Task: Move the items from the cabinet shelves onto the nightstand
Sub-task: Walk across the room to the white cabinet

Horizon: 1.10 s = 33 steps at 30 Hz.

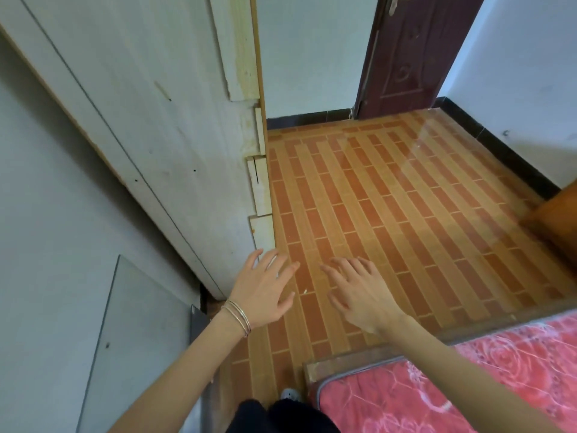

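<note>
The left hand [265,285] and right hand [359,295] hover spread and empty beside the white cabinet [156,120], its shelf items out of view; stepping round carelessly could knock the glass pane [134,339].

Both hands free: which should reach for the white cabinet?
Left, probably. The left hand, open and empty, hovers beside the chipped corner of the tall white wooden cabinet; the right hand is farther, over the orange tiled floor.
</note>
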### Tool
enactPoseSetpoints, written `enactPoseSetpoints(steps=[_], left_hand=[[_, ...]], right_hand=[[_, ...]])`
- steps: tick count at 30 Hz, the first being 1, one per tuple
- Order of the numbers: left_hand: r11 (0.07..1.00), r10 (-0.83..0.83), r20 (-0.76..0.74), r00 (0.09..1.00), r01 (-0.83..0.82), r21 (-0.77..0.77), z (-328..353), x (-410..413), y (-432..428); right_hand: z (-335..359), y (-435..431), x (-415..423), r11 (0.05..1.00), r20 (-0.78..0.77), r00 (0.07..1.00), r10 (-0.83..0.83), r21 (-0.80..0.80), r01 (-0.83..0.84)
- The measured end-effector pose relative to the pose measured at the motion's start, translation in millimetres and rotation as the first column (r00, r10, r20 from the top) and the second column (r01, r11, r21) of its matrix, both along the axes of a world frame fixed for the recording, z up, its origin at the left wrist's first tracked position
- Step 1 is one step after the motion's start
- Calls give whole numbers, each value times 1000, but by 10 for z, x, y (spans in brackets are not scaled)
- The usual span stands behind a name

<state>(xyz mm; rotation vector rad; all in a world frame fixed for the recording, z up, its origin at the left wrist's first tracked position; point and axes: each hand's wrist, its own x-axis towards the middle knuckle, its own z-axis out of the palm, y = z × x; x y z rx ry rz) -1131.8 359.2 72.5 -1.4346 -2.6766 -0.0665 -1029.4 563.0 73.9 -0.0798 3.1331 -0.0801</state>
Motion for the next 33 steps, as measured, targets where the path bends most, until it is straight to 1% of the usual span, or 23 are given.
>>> enactPoseSetpoints(steps=[3, 7, 15, 18, 22, 25, 29, 33], left_hand=[[999, -47, 21, 999, 47, -7, -45, -208, 193], [987, -158, 37, 987, 158, 9, -165, -472, 429], [927, -375, 33, 927, 375, -12, -215, -1308, 936], [911, -412, 62, 909, 412, 13, -133, -1666, 1133], [884, -467, 50, 883, 464, 60, -34, -1990, 1398], [858, -514, 31, 857, 512, 49, -26, -2127, 1589], [824, -567, 68, 821, 566, 27, -87, -2199, 1798], [808, -588, 92, 803, 590, 15, -128, -2243, 2008]], right_hand=[[-69, 93, -86, 999, 14, 999, -36, -8, 36], [-212, 220, -189, 992, 52, 992, -119, -26, 120], [-216, 473, -749, 952, 34, 952, -305, 20, 305], [-146, 605, -982, 924, 9, 925, -379, 50, 378], [-17, 740, -1211, 883, -17, 885, -464, 63, 465], [-5, 805, -1300, 864, -21, 865, -502, 46, 502], [-54, 854, -1300, 833, -20, 834, -552, 33, 552], [-135, 985, -1344, 820, -1, 821, -571, 29, 571]])
